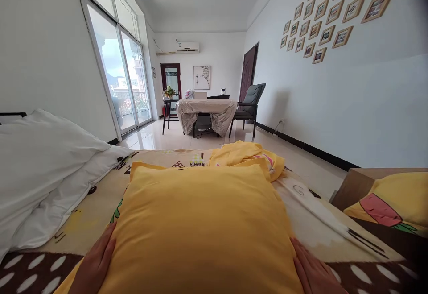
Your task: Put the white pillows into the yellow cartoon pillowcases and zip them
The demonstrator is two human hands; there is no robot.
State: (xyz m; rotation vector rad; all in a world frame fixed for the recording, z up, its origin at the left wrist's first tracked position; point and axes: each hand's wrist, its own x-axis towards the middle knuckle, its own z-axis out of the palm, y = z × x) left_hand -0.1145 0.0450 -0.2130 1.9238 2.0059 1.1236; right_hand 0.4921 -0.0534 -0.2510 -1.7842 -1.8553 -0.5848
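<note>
A plump yellow pillow (200,222) fills the lower middle of the view, over a patterned bed cover (321,227). My left hand (95,260) lies along its left side, fingers stretched out and touching the fabric. Against the right side rests my right hand (312,267), its fingers also straight and flat. Neither hand visibly curls around the pillow. Just behind the pillow's far edge is a crumpled yellow cloth (245,151) with a pink print. The pillow's near end is cut off by the frame.
White pillows (43,169) are piled on the left. At right, a cardboard box (357,187) holds yellow fabric with a carrot print (384,211). Beyond the bed stand a covered table (207,105) and a black chair (249,106).
</note>
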